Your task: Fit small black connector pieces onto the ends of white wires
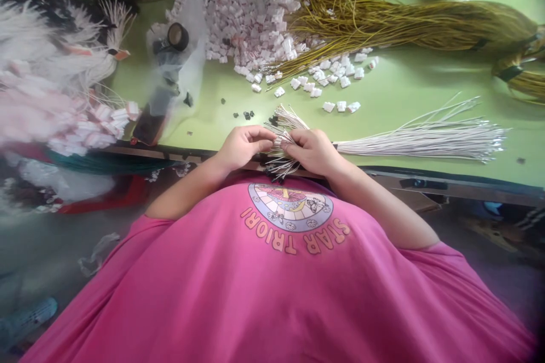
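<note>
Head view: a bundle of white wires [426,139] is laid on the green table [404,96], its near end gripped at the table edge. Left hand [242,146] is curled shut, fingertips pinched on the fanned wire ends [286,122]; right hand [313,150] is closed over the bundle just beside it. Risk, as judged: w/ so many loose ends, strands could be let slip or tangled, or dropped off the edge. Beyond the bundle, white connectors [255,22] are heaped; yellow wires [404,22] lie right of the heap, tape roll [177,37] left of it. Room beyond is hardly seen.
</note>
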Demonstrator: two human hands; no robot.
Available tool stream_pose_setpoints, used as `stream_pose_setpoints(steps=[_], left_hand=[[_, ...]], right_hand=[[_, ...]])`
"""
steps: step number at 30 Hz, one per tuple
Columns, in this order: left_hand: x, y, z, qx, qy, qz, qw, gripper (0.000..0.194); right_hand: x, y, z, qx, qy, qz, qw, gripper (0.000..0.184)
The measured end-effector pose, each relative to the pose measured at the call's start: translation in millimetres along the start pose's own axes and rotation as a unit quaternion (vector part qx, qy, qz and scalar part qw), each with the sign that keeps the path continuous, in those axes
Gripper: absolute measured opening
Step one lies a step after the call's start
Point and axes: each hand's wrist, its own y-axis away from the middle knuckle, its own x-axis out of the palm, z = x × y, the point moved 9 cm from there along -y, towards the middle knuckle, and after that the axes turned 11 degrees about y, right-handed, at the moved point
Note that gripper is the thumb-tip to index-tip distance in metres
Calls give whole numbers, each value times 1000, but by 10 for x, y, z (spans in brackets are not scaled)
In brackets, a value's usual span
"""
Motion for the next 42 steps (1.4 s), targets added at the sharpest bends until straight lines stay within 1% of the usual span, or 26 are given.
stream_pose_setpoints(steps=[4,8,12,19,23,28,32,36,39,42], left_hand=[[-62,-8,-27,36,-21,-36,998,11],[-11,-1,-18,51,-21,-16,998,13],[15,25,-7,51,-14,-10,999,14],[-9,35,36,24,9,-38,999,17],[-1,50,52,13,19,-38,999,17],[-9,53,13,43,-4,-36,998,17],[-7,65,-56,77,-43,-38,995,15],[-12,80,-90,93,-70,-45,992,15],[-11,75,-54,87,-62,-41,993,16],[-13,64,18,63,-39,-39,996,16]], right_hand=[[3,1,-1,2,3,1,1000,29],[9,0,-6,4,-5,3,1000,27],[8,-3,-6,2,1,0,1000,28],[13,-17,-17,-3,9,-9,1000,31],[24,-20,-22,3,16,-4,1000,30],[23,-18,-16,7,20,1,1000,28],[23,-21,-13,10,20,3,1000,27],[29,-22,-8,3,19,1,1000,26],[40,-19,-21,3,14,5,1000,27],[35,-17,-32,8,7,5,1000,27]])
